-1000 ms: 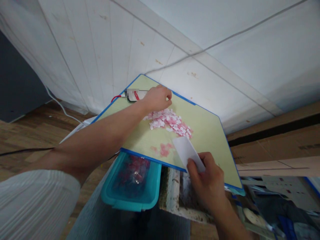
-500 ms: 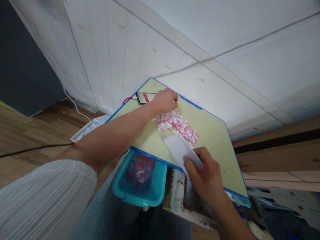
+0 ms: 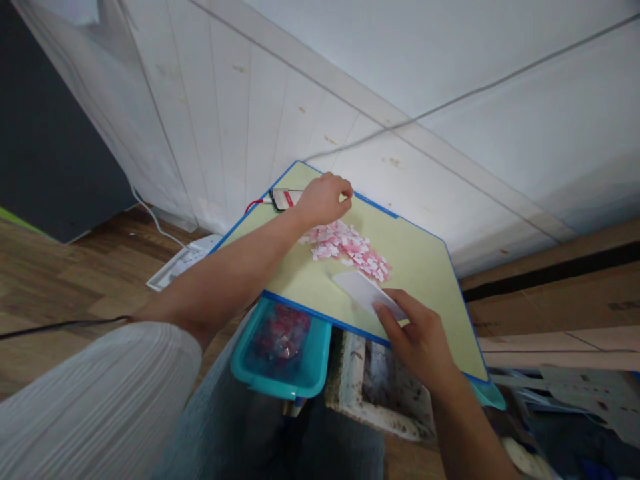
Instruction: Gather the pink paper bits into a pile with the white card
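My right hand (image 3: 417, 333) grips a flat white card (image 3: 367, 293) between thumb and fingers, tilted over the near part of a pale yellow board (image 3: 425, 267) with a blue edge. Small pink and white paper pieces (image 3: 350, 247) lie in a loose heap on the board, just beyond the card. Above the far end of the heap, my left hand (image 3: 327, 199) is closed with its fingertips pinched together; whatever they hold, if anything, is too small to make out. A phone (image 3: 284, 199) with a red cable lies partly hidden behind my left wrist.
Below the board's near edge is a turquoise plastic bin (image 3: 313, 360) with a clear bag of reddish items (image 3: 285, 333). A white wall (image 3: 280, 87) rises behind the board. Cardboard (image 3: 550, 290) stands at the right, and a stained white frame (image 3: 355, 373) sits underneath.
The card in my right hand has tilted flatter and shifted slightly. My left hand stays pinched near the heap's far end. The whole view has shifted a little.
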`<state>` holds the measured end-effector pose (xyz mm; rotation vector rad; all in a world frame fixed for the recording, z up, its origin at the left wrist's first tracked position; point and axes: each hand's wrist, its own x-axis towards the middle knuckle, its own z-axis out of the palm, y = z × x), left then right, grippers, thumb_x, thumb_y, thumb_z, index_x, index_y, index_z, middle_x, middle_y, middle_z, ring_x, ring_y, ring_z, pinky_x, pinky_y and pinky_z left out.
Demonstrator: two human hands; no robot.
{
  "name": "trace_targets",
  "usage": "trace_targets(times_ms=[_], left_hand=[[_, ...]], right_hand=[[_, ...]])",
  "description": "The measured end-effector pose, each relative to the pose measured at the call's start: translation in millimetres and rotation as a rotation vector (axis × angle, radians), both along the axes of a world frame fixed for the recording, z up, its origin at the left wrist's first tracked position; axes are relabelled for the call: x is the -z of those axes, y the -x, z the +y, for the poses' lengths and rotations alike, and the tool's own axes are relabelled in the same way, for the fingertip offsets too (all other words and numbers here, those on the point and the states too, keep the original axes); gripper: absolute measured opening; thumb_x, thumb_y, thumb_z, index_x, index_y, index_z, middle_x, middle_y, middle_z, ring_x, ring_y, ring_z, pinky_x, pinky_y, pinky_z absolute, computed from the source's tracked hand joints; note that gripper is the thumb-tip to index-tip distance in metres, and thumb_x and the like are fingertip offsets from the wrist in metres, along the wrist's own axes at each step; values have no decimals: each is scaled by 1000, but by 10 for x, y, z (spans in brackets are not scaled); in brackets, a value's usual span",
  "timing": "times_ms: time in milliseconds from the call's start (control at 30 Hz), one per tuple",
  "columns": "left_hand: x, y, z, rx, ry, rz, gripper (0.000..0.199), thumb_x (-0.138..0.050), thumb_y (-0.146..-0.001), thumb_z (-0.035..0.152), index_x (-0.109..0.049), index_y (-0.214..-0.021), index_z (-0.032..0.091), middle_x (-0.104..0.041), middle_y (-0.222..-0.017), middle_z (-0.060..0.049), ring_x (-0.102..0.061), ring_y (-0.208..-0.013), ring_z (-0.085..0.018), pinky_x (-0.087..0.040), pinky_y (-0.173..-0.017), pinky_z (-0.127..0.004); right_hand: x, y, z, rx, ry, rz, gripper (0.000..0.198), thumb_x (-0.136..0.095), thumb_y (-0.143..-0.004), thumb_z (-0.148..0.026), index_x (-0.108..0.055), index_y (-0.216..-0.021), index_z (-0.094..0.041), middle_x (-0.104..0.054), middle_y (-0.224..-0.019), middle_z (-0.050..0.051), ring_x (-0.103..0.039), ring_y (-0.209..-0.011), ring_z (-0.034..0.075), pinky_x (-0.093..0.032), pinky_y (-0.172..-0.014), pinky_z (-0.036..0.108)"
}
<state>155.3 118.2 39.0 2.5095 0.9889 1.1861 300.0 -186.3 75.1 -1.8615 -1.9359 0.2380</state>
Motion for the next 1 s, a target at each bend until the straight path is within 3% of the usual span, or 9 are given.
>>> trace_targets(times_ms=[100,233,367,533,633,733,900,1000], left_hand=[[-128,87,-125,-19,-23,-73,27,-53,-90,26,-74,-106,21,-75,-111,-7,-62,-113,-26,-46,-104,-46],[-172,385,-405,-37,-45,-80,26,-52,-91,28,-73,-107,21,-74,-114,-7,-61,-116,-26,-44,-107,-45],[-4,910,-751,-184,44,-27,28,-51,-95,33,-72,-109,22,-72,-116,-7,-59,-117,-26,-43,-110,-44],[281,1461,-1060,-446,155,91,32,-50,-94,34,-68,-117,22,-68,-127,-9,-54,-125,-28,-41,-114,-43],[350,1538,-1172,-546,198,184,40,-51,-93,32,-62,-130,22,-63,-135,-11,-52,-129,-30,-42,-113,-44],[336,1495,-1242,-559,173,237,46,-49,-94,28,-55,-139,22,-59,-140,-13,-52,-130,-32,-42,-111,-45],[282,1439,-1283,-620,205,296,47,-43,-94,22,-54,-140,21,-58,-141,-15,-53,-132,-32,-44,-108,-45],[266,1429,-1285,-640,245,325,47,-42,-94,22,-53,-140,19,-58,-140,-17,-54,-131,-33,-46,-105,-46]], right_hand=[[98,-86,-42,93,-18,-86,27,-53,-103,-37,-69,-118,-21,-76,-106,7,-70,-74,19,-54,-70,30],[194,-35,-150,117,-80,-169,28,-49,-103,-32,-67,-120,-19,-76,-111,10,-73,-94,24,-54,-86,34],[220,309,-241,41,-93,-142,27,-46,-104,-27,-66,-120,-20,-76,-114,11,-72,-103,25,-52,-93,34],[157,638,-219,-61,-65,5,26,-48,-104,-30,-66,-121,-23,-76,-109,7,-72,-100,24,-52,-90,32],[147,575,-188,67,-123,42,27,-47,-103,-32,-66,-120,-21,-76,-107,8,-72,-97,25,-51,-88,32],[169,500,-199,176,-116,-16,30,-47,-102,-32,-67,-122,-21,-76,-111,10,-71,-99,26,-50,-88,33],[135,575,-240,46,-35,-54,29,-48,-102,-33,-70,-120,-25,-78,-110,7,-72,-99,25,-49,-87,31],[82,599,-207,88,-42,-81,30,-49,-102,-34,-70,-121,-26,-78,-110,7,-72,-99,25,-49,-86,31]])
